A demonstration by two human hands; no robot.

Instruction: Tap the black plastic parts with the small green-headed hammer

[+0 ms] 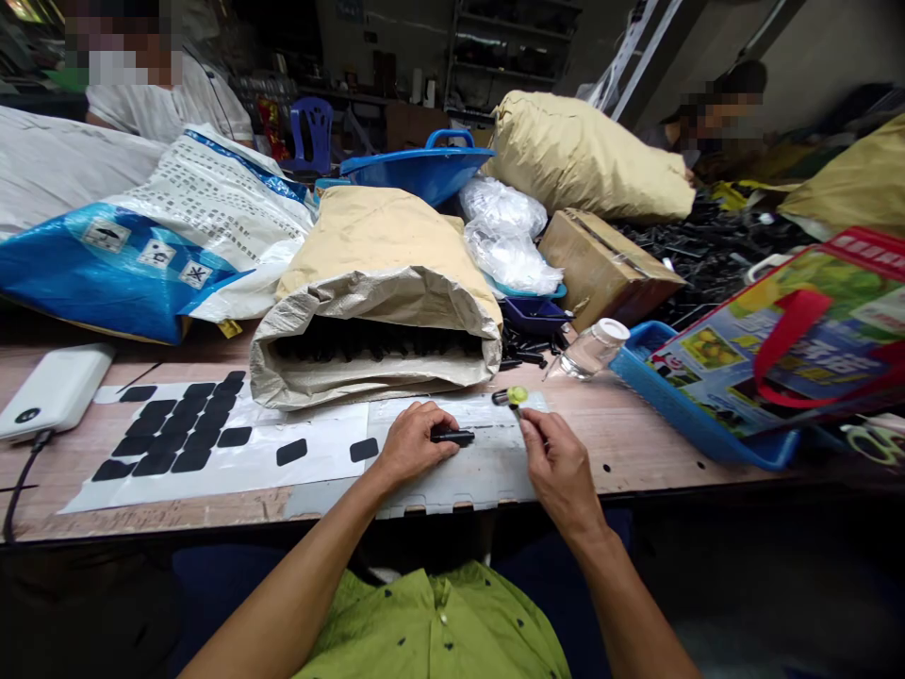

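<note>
Over a grey board (495, 473) at the near edge of the table (654, 455), the person's left hand (417, 441) is closed on a short black piece (459, 438), while the right hand (560, 467) pinches a small stemmed item (518, 395) with a yellow-green end — the hands apart. Leftward, rounded black patches (192, 459) dot a white sheet (255, 476). Beyond, an open sack (396, 226) holds dark pieces (368, 344) — a blue basin (417, 172) behind it.
</note>
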